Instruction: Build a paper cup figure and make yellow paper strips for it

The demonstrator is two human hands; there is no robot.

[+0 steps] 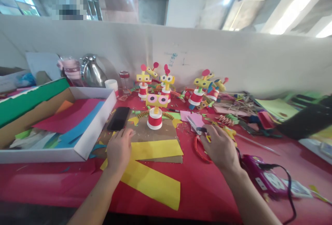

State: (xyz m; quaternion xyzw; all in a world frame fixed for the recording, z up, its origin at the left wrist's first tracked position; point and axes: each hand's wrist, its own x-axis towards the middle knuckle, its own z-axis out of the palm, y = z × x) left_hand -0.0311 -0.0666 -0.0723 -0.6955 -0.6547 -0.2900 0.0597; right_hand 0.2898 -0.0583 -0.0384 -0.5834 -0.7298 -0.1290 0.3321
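- At the centre of the clock is a paper figure (pixel 155 117), its white cup body wrapped in a red band, upright on a cardboard sheet (pixel 168 133).
- At 6 o'clock from it, a yellow paper strip (pixel 158 149) lies across the cardboard; a second yellow strip (pixel 155 183) slants below.
- At about 8 o'clock, the left hand (pixel 120 149) rests beside the strips, fingers bent; whether it grips the pale scrap at its fingertips I cannot tell.
- At 4 o'clock, the right hand (pixel 220 145) curls over the red-handled scissors (pixel 192 123); whether it grasps them is hidden.
- At 9 o'clock, a black phone (pixel 118 119) lies dark-screened, with a white-walled box (pixel 44 155) of coloured paper beyond.
- Between 12 and 1, handwriting (pixel 173 59) in bluish ink marks the pale wall (pixel 233 55), too blurred to read.
- Farther out at 4 o'clock, a magenta device (pixel 255 169) bears a white label (pixel 274 180), its print too small to read.
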